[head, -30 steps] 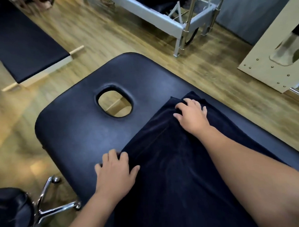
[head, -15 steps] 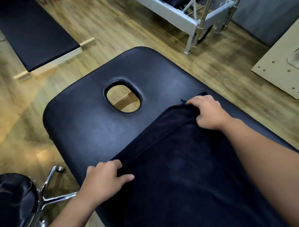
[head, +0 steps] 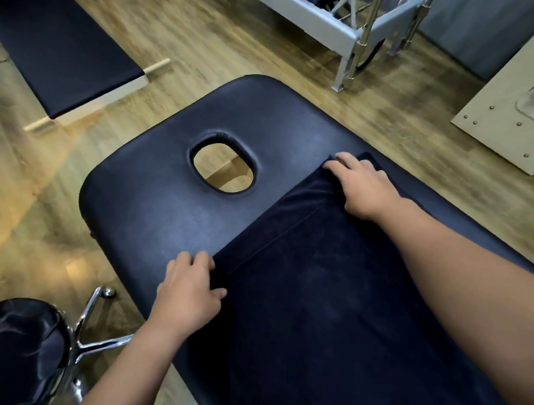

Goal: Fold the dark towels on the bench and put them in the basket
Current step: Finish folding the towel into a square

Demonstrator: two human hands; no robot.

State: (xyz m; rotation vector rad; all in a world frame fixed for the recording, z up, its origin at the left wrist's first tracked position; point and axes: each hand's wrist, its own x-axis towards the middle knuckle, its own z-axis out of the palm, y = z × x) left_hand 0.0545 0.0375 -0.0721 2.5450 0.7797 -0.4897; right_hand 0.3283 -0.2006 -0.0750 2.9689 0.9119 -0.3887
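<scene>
Warm, fairly bright indoor light here, and the wooden floor [head: 228, 35] takes a soft yellow glare at nine o'clock. The padded bench [head: 156, 213] shows a dull sheen around its oval hole, while the dark towel [head: 318, 292] soaks up light and shows almost no texture. Bright glints on the chrome stool legs [head: 91, 341] at seven o'clock. Motion blur smears the floor grain at the top, and the wide lens bends lines at the edges.

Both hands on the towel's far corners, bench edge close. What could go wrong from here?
1. The left hand grips its corner right at the bench edge; the dark towel may slide off toward the stool.
2. The right hand holds bunched cloth, so the fold may come out crooked.
</scene>
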